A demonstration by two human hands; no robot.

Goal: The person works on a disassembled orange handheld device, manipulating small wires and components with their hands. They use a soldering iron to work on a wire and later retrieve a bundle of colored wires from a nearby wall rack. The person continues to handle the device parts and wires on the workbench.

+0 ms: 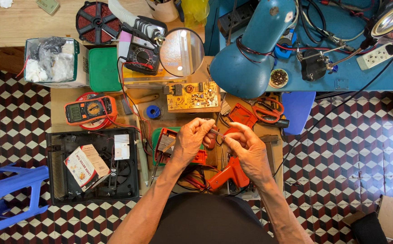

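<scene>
- Low wooden table (65, 101) packed with gear, standing on a floor (350, 149) of cube-pattern tiles in red, white and black
- Blue workbench (341, 68) behind it, a blue lamp (255, 49) bending over a yellow circuit board (193, 96)
- Orange multimeter (89, 109) off to the left, above an opened black appliance casing (92, 165) with a small box lying on it
- Both hands meet mid-table: left hand (191, 141) and right hand (247, 147) each pinch an end of a small thin component (216, 132), grip clamped on it, fingertips nearly touching
- The component sits between the two hands, lifted above an orange soldering gun (227, 174) lying just below the right hand
</scene>
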